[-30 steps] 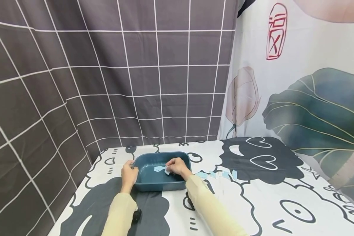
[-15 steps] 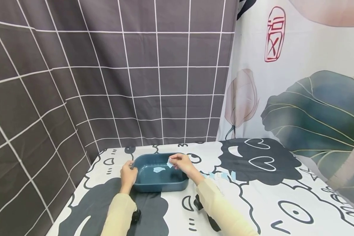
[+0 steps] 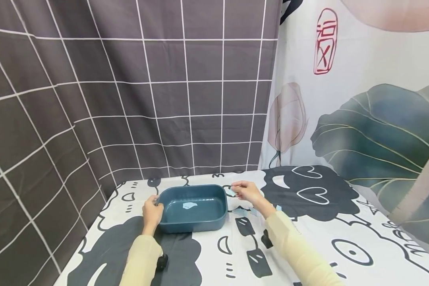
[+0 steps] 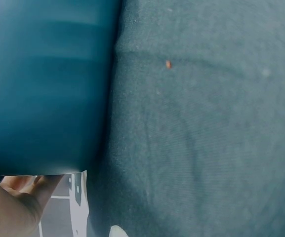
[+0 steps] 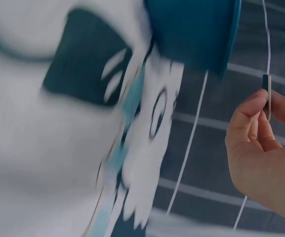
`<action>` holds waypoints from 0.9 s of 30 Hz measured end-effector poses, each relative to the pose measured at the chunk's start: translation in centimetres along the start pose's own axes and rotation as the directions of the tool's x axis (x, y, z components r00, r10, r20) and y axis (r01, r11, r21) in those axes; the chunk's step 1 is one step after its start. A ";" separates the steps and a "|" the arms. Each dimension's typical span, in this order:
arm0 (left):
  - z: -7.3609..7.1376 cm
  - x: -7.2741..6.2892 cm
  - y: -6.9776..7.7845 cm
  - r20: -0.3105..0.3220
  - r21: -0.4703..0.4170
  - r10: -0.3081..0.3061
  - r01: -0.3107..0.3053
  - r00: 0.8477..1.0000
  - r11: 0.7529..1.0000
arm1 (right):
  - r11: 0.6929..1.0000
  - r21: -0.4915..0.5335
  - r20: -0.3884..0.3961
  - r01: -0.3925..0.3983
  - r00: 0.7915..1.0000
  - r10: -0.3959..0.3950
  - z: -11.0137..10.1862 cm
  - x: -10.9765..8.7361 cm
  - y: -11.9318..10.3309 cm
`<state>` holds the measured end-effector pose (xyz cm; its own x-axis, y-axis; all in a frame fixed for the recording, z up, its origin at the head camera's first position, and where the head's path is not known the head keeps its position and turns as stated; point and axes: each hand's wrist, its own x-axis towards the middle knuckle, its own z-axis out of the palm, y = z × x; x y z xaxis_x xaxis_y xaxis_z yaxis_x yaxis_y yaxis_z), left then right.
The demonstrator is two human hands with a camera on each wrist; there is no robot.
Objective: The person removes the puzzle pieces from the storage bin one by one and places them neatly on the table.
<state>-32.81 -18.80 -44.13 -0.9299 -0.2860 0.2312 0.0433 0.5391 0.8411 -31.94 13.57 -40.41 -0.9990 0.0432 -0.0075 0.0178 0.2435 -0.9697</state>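
A deep blue-green rectangular basin (image 3: pixel 192 227) stands on the patterned cloth, and a light-blue flat piece (image 3: pixel 189 205) lies on its floor. My left hand (image 3: pixel 152 216) grips the basin's left end; in the left wrist view that hand (image 4: pixel 14 207) shows below the basin wall (image 4: pixel 48 89). Just beyond the basin's right rim, my right hand (image 3: pixel 248 192) pinches another small light-blue piece (image 3: pixel 232 191) above the cloth. Seen edge-on in the right wrist view, this piece (image 5: pixel 268 98) is thin, held between thumb and fingers.
Several more light-blue flat pieces (image 3: pixel 241 212) lie in a row on the cloth right of the basin, partly behind the right forearm. A dark gridded curtain (image 3: pixel 207 99) hangs behind the table, with a printed white curtain (image 3: pixel 293 67) at the right.
My right hand has lifted the pinched piece from inside the basin and carried it right, past the rim. The left hand stays on the basin, and the head view has shifted slightly.
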 end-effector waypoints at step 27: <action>-0.3 -0.2 0.1 0.011 -0.013 0.003 -0.002 1.000 1.000 | 0.980 -0.047 -0.017 -0.191 0.982 0.190 -14.4 -3.4 7.2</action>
<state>-32.54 -18.93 -43.96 -0.9336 -0.2762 0.2282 0.0504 0.5293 0.8469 -27.86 29.12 -43.82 -0.9766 0.1048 -0.1879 0.2100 0.2757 -0.9380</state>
